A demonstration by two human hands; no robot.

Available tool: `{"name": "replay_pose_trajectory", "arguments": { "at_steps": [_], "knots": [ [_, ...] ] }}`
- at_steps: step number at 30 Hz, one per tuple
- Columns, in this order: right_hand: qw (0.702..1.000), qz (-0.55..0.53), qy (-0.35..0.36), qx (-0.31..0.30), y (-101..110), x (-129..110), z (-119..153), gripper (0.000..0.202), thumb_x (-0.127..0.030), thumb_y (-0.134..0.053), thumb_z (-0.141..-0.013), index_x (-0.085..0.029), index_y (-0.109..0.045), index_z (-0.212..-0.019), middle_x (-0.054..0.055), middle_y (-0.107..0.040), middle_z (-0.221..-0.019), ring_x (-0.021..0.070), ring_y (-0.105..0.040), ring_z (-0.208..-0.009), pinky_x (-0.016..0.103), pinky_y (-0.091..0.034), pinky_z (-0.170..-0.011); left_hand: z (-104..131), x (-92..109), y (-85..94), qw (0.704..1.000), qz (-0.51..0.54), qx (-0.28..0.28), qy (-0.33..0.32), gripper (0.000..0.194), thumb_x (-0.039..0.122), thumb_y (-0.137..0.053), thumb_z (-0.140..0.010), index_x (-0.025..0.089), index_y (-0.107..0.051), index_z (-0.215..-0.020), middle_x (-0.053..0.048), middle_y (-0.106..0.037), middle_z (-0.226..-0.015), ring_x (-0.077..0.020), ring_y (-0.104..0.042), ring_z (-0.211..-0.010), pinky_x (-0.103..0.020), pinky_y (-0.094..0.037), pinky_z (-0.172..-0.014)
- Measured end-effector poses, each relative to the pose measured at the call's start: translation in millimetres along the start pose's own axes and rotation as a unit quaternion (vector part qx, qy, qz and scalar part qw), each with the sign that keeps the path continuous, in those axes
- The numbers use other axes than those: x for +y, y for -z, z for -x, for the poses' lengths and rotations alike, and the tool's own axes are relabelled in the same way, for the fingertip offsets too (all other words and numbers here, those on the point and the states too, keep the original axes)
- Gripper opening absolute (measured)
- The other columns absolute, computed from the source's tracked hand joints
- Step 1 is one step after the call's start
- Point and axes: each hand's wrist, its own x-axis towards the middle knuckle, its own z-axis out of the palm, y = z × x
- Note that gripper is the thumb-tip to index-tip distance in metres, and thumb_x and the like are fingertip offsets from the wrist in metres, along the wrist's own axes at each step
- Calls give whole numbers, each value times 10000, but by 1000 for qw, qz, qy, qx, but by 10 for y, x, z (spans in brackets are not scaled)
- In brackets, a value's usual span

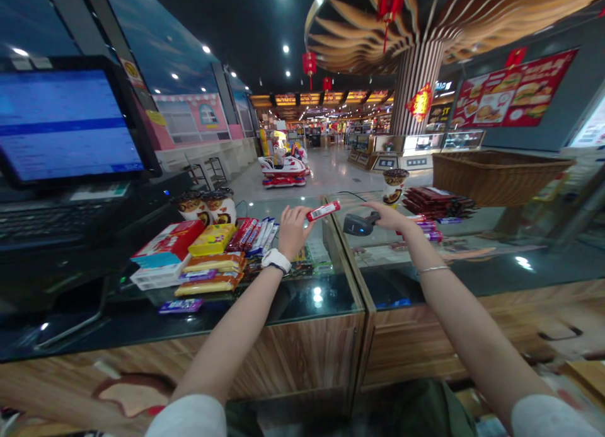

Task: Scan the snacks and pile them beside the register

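Observation:
My left hand (pixel 293 227) grips one end of a red candy stick pack (pixel 323 210), held above the glass counter with a white barcode label facing me. My right hand (pixel 388 216) is closed on the handle of a dark barcode scanner (pixel 360 224), whose head points left toward the pack; a small blue light glows on it. Left of my left hand lie red snack bars (pixel 243 234) and blue-and-white stick packs (pixel 263 236). Purple-wrapped sweets (pixel 432 236) lie beyond my right wrist, partly hidden by it.
Boxes (pixel 169 243), yellow-brown snack packs (pixel 210 284) and patterned cups (pixel 220 207) crowd the left counter by a monitor (pixel 66 125). To the right stand another cup (pixel 394 186), a pile of dark red packets (pixel 437 202) and a wicker basket (pixel 498 175). A seam divides the counter.

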Motion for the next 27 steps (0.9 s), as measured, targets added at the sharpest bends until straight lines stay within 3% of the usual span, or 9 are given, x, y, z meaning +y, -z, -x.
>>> {"name": "replay_pose_trajectory", "arguments": {
  "at_steps": [3, 6, 17, 23, 27],
  "knots": [
    [998, 6, -11, -65, -115, -63, -16, 661, 3, -599, -595, -190, -659, -1224, 94, -689, -1256, 259, -650, -1147, 384, -508, -1002, 9, -6, -3, 1000, 0, 0, -6, 192, 235, -609, -911, 220, -605, -1102, -50, -684, -1088, -220, -621, -1072, -434, -353, -1141],
    [996, 18, -13, -91, -179, -89, -24, 579, 2, -633, -618, -206, -700, -1154, 77, -732, -1169, 262, -678, -1088, 372, -525, -960, 16, -14, -14, 1000, -1, -3, -13, 196, 232, -613, -907, 225, -603, -1103, -45, -680, -1092, -217, -616, -1079, -432, -345, -1147],
    [995, 15, 54, -77, -341, -147, -74, 509, -35, -595, -640, -142, -678, -1132, 125, -727, -1095, 278, -673, -1037, 405, -519, -925, 14, -94, -66, 1000, -3, -14, -9, 192, 232, -619, -899, 224, -607, -1090, -47, -675, -1072, -222, -618, -1066, -439, -346, -1147],
    [993, -56, 105, 11, -300, -508, -140, 447, -182, -617, -752, -161, -625, -1198, 118, -702, -1148, 275, -654, -1072, 413, -509, -944, -1, -200, -59, 1000, -3, 3, 31, 202, 223, -633, -885, 228, -608, -1086, -45, -678, -1081, -227, -616, -1076, -447, -334, -1155],
    [991, -67, 91, 67, -223, -798, -127, 430, -252, -645, -769, -180, -624, -1193, 105, -713, -1132, 281, -666, -1061, 397, -520, -911, -3, -211, -41, 999, -23, 13, 43, 183, 227, -653, -868, 223, -611, -1046, -43, -677, -1046, -232, -616, -1049, -448, -334, -1152]
  ]
}}
